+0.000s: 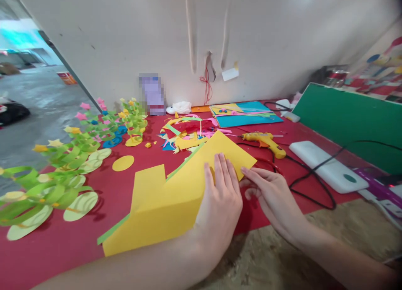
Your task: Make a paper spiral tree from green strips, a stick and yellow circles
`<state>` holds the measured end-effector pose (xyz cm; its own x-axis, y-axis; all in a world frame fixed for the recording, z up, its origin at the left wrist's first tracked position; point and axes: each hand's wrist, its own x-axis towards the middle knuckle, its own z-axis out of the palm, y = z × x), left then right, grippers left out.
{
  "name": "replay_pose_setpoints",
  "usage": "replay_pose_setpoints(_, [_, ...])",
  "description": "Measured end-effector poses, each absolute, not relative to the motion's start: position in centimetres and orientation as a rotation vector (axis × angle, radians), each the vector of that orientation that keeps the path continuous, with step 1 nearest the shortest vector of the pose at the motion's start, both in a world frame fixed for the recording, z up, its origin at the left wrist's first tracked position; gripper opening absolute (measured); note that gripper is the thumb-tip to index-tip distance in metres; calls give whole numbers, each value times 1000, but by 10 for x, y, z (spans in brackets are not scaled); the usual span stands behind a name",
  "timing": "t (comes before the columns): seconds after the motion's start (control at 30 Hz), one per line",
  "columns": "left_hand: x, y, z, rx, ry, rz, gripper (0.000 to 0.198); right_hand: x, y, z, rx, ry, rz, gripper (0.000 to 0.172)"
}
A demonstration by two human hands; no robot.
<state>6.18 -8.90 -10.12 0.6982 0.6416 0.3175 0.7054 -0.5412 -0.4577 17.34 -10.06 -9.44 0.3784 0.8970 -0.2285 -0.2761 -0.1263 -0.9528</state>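
A large sheet of yellow paper (166,216) with a notch cut out of its far left side lies on the red tabletop, folded or bent along its length. Green paper (113,229) peeks out from under its left edges. My left hand (221,206) rests flat on the yellow paper, fingers stretched out and side by side. At the sheet's right corner, my right hand (273,195) pinches the paper edge between thumb and forefinger. Just left of the notch lies a loose yellow paper disc (123,163).
Curly green paper plants with star flowers (75,147) stand along the left edge. Paper scraps (191,133) are heaped behind the sheet. A yellow glue gun (265,142), black cable, white power bank (326,166) and green board (348,122) occupy the right side.
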Motion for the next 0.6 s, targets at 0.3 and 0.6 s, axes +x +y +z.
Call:
replay_pose_setpoints(0.3, [32, -92, -98, -2505, -773, -204, 52, 181, -126, -91, -1350, -654, 1404, 19])
replay_pose_setpoints(0.6, [-1, -104, -97, -2759, -251, -179, 45, 208, -150, -87, -1586, -707, 2214, 28])
